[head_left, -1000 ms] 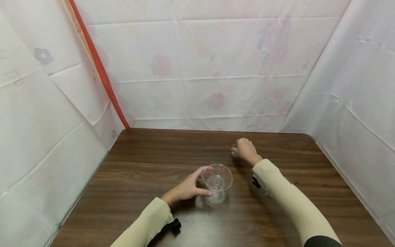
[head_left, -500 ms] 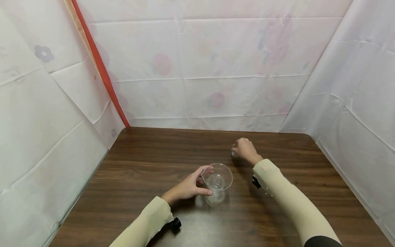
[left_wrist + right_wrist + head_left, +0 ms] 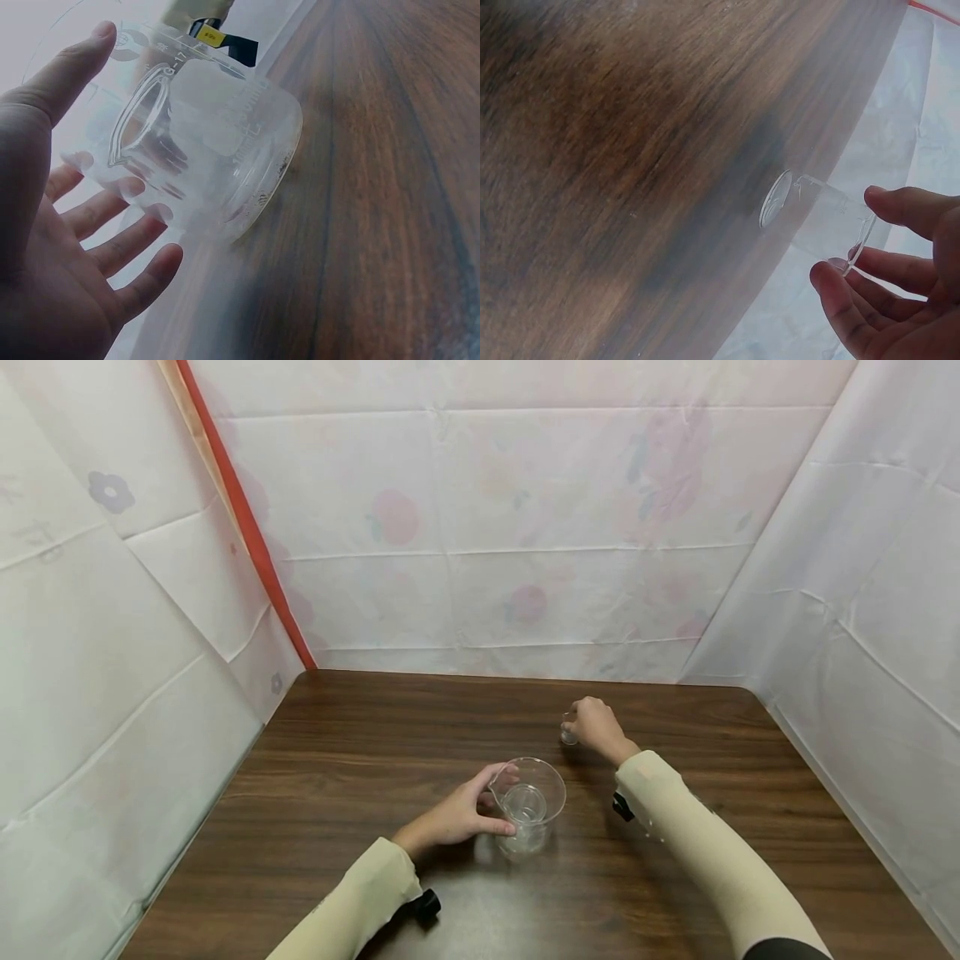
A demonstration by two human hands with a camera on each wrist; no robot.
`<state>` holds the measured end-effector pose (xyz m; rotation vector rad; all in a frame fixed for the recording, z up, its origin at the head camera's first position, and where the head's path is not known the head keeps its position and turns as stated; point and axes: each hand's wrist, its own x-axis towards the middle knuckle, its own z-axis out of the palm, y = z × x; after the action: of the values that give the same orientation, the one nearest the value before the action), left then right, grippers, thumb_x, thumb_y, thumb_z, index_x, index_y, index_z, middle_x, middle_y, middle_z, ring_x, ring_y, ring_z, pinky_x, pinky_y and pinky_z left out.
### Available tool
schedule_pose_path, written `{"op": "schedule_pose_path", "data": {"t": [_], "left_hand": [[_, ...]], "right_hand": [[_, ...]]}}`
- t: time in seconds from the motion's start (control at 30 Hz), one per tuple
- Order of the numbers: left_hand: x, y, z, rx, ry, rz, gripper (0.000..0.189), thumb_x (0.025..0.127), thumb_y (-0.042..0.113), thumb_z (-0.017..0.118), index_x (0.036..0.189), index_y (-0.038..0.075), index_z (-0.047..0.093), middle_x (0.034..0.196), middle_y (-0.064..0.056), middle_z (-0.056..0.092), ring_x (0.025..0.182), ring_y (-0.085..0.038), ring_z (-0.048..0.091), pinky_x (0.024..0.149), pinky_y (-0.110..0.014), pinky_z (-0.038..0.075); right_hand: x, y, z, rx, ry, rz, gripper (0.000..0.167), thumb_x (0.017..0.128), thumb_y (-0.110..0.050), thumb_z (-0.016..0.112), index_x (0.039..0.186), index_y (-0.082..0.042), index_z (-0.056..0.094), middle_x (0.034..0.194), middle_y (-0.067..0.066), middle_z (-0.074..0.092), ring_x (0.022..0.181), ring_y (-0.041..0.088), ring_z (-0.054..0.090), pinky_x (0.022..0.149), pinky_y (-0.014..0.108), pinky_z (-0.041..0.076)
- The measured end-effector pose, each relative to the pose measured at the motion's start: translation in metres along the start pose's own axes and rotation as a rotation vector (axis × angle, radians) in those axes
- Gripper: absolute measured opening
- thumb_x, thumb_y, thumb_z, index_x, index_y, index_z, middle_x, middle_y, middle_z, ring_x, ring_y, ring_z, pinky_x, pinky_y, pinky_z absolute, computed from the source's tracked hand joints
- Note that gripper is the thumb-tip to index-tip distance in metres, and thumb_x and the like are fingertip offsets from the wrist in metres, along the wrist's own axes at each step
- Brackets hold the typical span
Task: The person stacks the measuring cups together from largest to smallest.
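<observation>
A large clear glass beaker (image 3: 536, 839) stands upright near the middle of the table, its spout toward the left. My left hand (image 3: 457, 814) holds it from the left side, thumb in front and fingers behind. Through the glass in the left wrist view shows a smaller clear rim with a pointed spout (image 3: 161, 79), like a smaller beaker nested inside. Farther back and to the right, my right hand (image 3: 597, 727) pinches a tiny clear beaker (image 3: 821, 217) by its rim, thumb on one side and fingers on the other. Its round base points at the tabletop.
The dark wood-grain table (image 3: 360, 735) has rounded back corners. White patterned sheets (image 3: 480, 527) hang behind it and on both sides, with a red strip (image 3: 247, 518) at the back left. Black wrist cameras (image 3: 427, 906) sit under both sleeves.
The right hand and the tiny beaker have shifted very slightly left. The left hand and the large beaker stay in place.
</observation>
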<state>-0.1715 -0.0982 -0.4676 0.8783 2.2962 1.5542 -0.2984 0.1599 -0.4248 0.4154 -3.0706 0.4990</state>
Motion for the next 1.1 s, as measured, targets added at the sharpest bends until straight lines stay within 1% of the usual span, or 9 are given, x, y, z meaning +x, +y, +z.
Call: {"op": "schedule_pose_path", "data": {"t": [0.07, 0.17, 0.3, 0.5, 0.77, 0.93, 1.1], "left_hand": [[-0.0002, -0.0006, 0.0006, -0.002, 0.003, -0.004, 0.079, 0.081, 0.02, 0.08, 0.146, 0.011, 0.035, 0.145, -0.016, 0.049, 0.134, -0.027, 0.048, 0.1, -0.038, 0.046], [-0.0004, -0.0012, 0.0013, -0.008, 0.004, -0.005, 0.079, 0.081, 0.019, 0.08, 0.146, 0.012, 0.036, 0.145, -0.016, 0.05, 0.134, -0.028, 0.049, 0.1, -0.039, 0.046], [-0.0006, -0.0008, 0.0012, -0.015, 0.0, -0.002, 0.081, 0.081, 0.018, 0.08, 0.146, 0.007, 0.034, 0.145, -0.017, 0.05, 0.134, -0.029, 0.049, 0.1, -0.039, 0.046], [-0.0007, 0.0002, -0.0005, -0.005, -0.008, 0.007, 0.083, 0.081, 0.019, 0.08, 0.147, 0.006, 0.033, 0.145, -0.018, 0.049, 0.134, -0.03, 0.048, 0.1, -0.038, 0.046], [-0.001, 0.0012, -0.0015, -0.013, -0.003, -0.002, 0.082, 0.08, 0.02, 0.081, 0.147, 0.008, 0.034, 0.146, -0.018, 0.048, 0.133, -0.029, 0.049, 0.101, -0.037, 0.046], [0.0, -0.0008, -0.0013, -0.014, 0.002, -0.001, 0.082, 0.08, 0.019, 0.081, 0.147, 0.01, 0.034, 0.146, -0.018, 0.048, 0.133, -0.029, 0.049, 0.1, -0.037, 0.046], [0.0002, -0.0009, -0.001, -0.015, 0.002, -0.004, 0.082, 0.08, 0.017, 0.081, 0.147, 0.012, 0.035, 0.147, -0.015, 0.048, 0.135, -0.028, 0.048, 0.099, -0.036, 0.046]], "right_hand": [[-0.0008, -0.0002, -0.0005, -0.002, -0.003, 0.001, 0.035, 0.09, -0.02, 0.07, 0.113, 0.006, 0.068, 0.114, 0.022, 0.069, 0.104, 0.039, 0.065, 0.089, 0.05, 0.052], [-0.0017, -0.0003, -0.0015, 0.01, -0.007, 0.014, 0.037, 0.09, -0.021, 0.069, 0.116, 0.006, 0.067, 0.117, 0.023, 0.068, 0.106, 0.04, 0.064, 0.089, 0.05, 0.052], [-0.0026, 0.0003, -0.0019, 0.028, -0.006, 0.024, 0.037, 0.09, -0.021, 0.069, 0.116, 0.006, 0.067, 0.117, 0.023, 0.068, 0.104, 0.039, 0.065, 0.086, 0.049, 0.053], [-0.004, 0.0, -0.0022, 0.039, 0.007, 0.016, 0.035, 0.09, -0.02, 0.069, 0.114, 0.005, 0.068, 0.115, 0.022, 0.069, 0.1, 0.037, 0.067, 0.083, 0.047, 0.054], [-0.0046, -0.0032, -0.0057, 0.044, 0.02, 0.011, 0.039, 0.09, -0.022, 0.069, 0.117, 0.007, 0.066, 0.118, 0.024, 0.066, 0.109, 0.04, 0.062, 0.09, 0.05, 0.052], [-0.0049, -0.0061, -0.008, 0.041, 0.045, -0.016, 0.039, 0.089, -0.021, 0.07, 0.115, 0.007, 0.067, 0.115, 0.025, 0.065, 0.108, 0.04, 0.061, 0.092, 0.051, 0.05], [-0.0054, -0.0082, -0.0089, 0.048, 0.055, -0.018, 0.04, 0.088, -0.022, 0.072, 0.115, 0.006, 0.067, 0.114, 0.024, 0.065, 0.108, 0.04, 0.06, 0.093, 0.051, 0.048]]}}
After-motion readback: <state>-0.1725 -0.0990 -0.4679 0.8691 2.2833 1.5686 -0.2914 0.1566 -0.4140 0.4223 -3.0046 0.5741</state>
